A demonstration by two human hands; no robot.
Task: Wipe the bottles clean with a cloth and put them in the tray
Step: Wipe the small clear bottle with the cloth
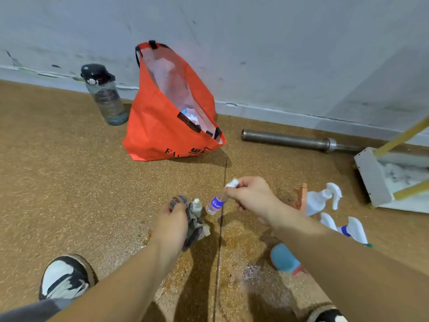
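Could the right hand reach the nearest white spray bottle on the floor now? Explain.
Probably not yet: the right hand pinches the small blue-labelled bottle by its cap. The spray bottle lies uncovered beside that wrist, so the way looks free once the hand empties.

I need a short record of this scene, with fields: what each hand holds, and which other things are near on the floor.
left hand: grips a crumpled cloth; a small white bottle is right beside it
right hand: pinches a clear bottle with a blue label at its cap end, tilted
right side: white spray bottles lying on the floor
by the wall: orange bag, dark water bottle, metal bar
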